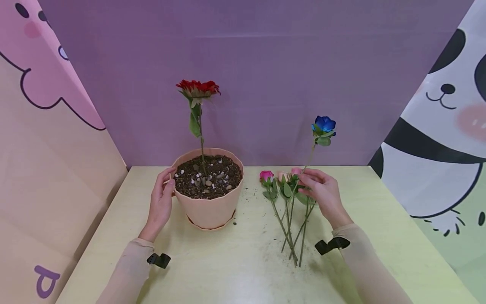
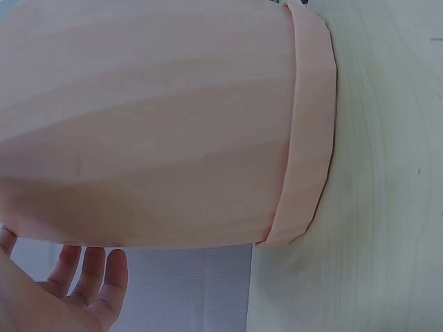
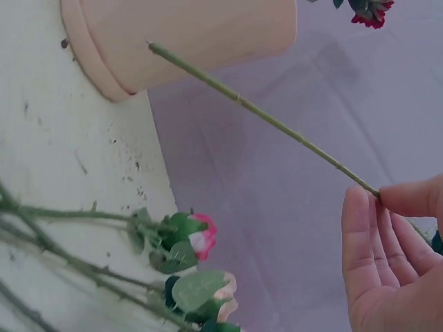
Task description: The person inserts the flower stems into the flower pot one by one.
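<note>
A blue rose (image 1: 324, 124) stands nearly upright in my right hand (image 1: 322, 190), which pinches its green stem (image 3: 277, 124) between thumb and fingers. In the right wrist view the bare stem end points toward the pot, and the bloom is mostly out of frame. My left hand (image 1: 161, 204) rests against the left side of the pink flower pot (image 1: 210, 211), its fingertips (image 2: 116, 259) touching the wall near the rim. Dark soil (image 1: 190, 173) with pebbles fills the pot. A red flower (image 1: 199, 88) stands upright in that soil.
Several cut roses lie on the pale table (image 1: 243, 274) right of the pot, among them a bright pink rose (image 1: 266, 175), with their stems crossing. Soil crumbs are scattered around them. A purple backdrop (image 1: 258, 84) rises behind the table, with printed side panels left and right.
</note>
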{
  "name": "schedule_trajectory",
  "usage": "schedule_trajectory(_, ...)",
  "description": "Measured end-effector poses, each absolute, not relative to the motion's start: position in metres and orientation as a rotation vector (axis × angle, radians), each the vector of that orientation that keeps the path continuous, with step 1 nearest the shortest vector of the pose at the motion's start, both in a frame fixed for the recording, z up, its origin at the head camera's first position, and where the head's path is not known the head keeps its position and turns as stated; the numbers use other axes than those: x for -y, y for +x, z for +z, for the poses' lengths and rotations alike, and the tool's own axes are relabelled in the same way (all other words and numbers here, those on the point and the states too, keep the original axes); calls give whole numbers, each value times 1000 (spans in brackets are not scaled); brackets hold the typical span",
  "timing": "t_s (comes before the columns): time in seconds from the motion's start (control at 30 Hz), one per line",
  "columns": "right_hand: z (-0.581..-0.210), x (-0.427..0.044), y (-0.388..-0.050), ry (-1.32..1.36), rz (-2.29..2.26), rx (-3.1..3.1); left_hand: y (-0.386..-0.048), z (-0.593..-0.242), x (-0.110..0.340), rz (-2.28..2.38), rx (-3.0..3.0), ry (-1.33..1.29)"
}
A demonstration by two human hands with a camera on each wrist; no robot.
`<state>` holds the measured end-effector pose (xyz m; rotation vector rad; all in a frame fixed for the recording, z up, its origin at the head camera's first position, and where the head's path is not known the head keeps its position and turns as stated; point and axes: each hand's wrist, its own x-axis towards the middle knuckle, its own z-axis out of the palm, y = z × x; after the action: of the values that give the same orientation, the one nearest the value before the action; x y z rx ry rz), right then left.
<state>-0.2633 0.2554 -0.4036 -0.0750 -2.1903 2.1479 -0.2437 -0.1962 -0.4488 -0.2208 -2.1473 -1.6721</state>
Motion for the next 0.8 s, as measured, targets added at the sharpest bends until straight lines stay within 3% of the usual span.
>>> schedule_trajectory(0.8,-366,-215,-277,136,2326,1934,-244,-450,196,-1682,2147,-215)
